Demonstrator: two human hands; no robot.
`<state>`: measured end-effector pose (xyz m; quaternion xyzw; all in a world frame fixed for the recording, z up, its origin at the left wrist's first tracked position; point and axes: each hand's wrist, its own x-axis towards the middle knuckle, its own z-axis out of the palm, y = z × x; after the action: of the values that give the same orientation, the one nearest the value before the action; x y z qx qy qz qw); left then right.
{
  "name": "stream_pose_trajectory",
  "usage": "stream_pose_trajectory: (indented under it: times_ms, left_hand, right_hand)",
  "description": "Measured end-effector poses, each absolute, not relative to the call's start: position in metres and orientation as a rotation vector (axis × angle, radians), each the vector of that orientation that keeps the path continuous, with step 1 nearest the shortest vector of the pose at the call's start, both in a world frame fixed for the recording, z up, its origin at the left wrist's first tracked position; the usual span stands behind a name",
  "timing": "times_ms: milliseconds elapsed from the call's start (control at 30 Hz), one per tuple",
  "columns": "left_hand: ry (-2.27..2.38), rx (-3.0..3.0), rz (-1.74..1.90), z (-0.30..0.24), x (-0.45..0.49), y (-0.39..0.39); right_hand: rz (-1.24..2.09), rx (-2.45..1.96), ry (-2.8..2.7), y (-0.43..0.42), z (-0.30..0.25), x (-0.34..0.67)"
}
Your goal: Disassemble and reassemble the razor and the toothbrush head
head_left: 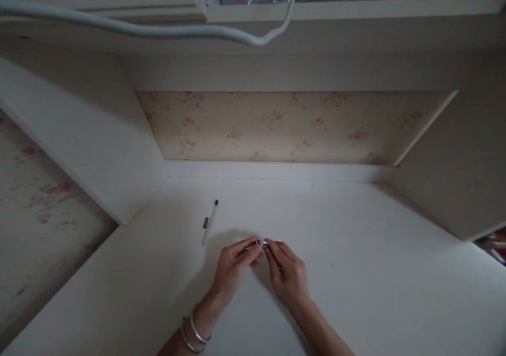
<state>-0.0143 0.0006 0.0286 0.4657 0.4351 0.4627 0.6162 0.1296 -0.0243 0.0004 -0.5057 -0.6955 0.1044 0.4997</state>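
**A:** What is being handled?

**B:** A small silvery metal piece, too tiny and dim to name more closely. It is held just above the smooth white tabletop, near its middle, between both hands.

**A:** And the fingers?

**B:** The left hand pinches it from one side and the right hand from the other, so the fingertips meet at the piece. Both are closed on it.

**A:** Which step would you call it?

**B:** Fine work on the piece itself, I'd judge, though I cannot tell whether it is turned or pulled. Any further move calls for a steady pinch, because something so small, hard and glossy slips easily.

**A:** What lies around?

**B:** A slim white pen with a dark tip and greenish clip lies on the tabletop, left of the hands and beyond them, not touching them. Two plain silver bangles ring the left wrist. Behind is a faded floral back panel, and a thick white cable sags overhead.
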Motion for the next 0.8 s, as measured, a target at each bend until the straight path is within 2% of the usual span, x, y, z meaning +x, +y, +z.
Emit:
stream_pose_trajectory:
  times_ms: [433, 533, 800]
  left_hand:
    - [0.891, 1.16, 1.179, 0.021, -0.016, 0.0]
    - [0.902, 1.187, 1.183, 0.02, -0.015, 0.0]
    - [0.78, 0.828, 1.221, 0.014, -0.005, -0.006]
  right_hand:
    - [0.06, -1.22, -1.668, -0.032, 0.001, 0.128]
    - [-0.072, -1.261, -1.729, -0.033, 0.001, 0.13]
    - [-0.118, -1.346, -1.66, -0.034, 0.002, 0.124]
